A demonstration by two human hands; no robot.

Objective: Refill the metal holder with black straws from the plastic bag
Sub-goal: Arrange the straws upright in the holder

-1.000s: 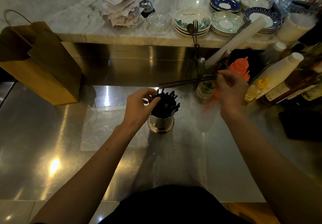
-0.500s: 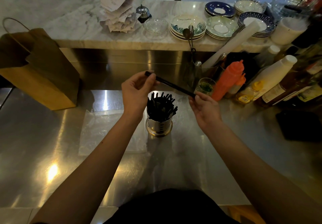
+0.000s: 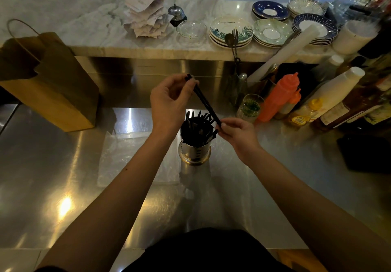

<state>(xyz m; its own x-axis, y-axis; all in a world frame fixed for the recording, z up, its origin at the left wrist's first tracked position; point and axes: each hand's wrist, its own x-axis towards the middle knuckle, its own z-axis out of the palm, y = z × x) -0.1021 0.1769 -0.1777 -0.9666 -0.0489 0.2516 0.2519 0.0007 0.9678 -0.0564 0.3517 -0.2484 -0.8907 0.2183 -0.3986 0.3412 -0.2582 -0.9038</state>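
A round metal holder (image 3: pixel 194 152) stands on the steel counter, packed with several black straws (image 3: pixel 196 127). Above it I hold a small bundle of black straws (image 3: pixel 204 100) slanted, its upper end pinched in my left hand (image 3: pixel 169 104) and its lower end pinched in my right hand (image 3: pixel 238 133), right beside the holder's rim. The clear plastic bag (image 3: pixel 131 157) lies flat on the counter to the left of the holder, partly under my left forearm.
A brown paper bag (image 3: pixel 48 81) stands at the left. Sauce bottles (image 3: pixel 281 96), a small glass (image 3: pixel 249 106) and a white roll (image 3: pixel 283 54) crowd the right. Stacked plates (image 3: pixel 231 31), a bell and receipts sit on the marble ledge behind. A black object (image 3: pixel 368 153) lies at the right edge.
The straw bundle went from level at the right, held by my right hand alone, to slanted over the holder. My left hand left the holder and took its upper end; my right hand dropped to the rim.
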